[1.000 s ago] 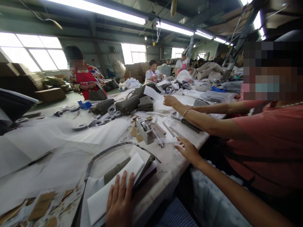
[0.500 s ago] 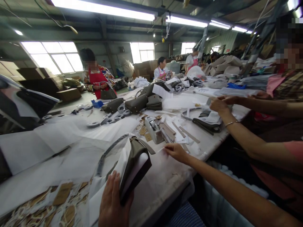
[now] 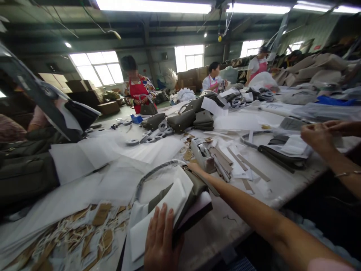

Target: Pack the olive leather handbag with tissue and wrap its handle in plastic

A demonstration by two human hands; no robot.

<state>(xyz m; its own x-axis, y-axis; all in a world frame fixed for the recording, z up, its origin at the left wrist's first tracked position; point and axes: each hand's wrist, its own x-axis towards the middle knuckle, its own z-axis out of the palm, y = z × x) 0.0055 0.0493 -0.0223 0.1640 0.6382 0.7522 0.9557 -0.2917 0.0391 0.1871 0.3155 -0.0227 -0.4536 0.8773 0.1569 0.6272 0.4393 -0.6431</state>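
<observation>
An olive handbag (image 3: 194,188) lies on the table in front of me, stuffed and partly wrapped with white paper (image 3: 166,210). Its grey strap (image 3: 152,175) loops up behind it. My left hand (image 3: 160,241) rests on the paper over the bag with the fingers stretched flat. My right arm reaches across from the lower right. My right hand (image 3: 196,167) touches the bag's far top edge by the strap ring, and the bag hides its fingers.
Brown hang tags (image 3: 98,222) litter the near left. A grey dispenser (image 3: 201,152) and card strips lie behind the bag. A co-worker's hands (image 3: 318,137) work at the right. More olive bags (image 3: 183,120), tape rolls (image 3: 132,142) and paper sheets fill the table.
The bag stood tilted up on its edge in my left hand; it now lies flatter under flat fingers. My right hand moved left from the card strips to the bag's top.
</observation>
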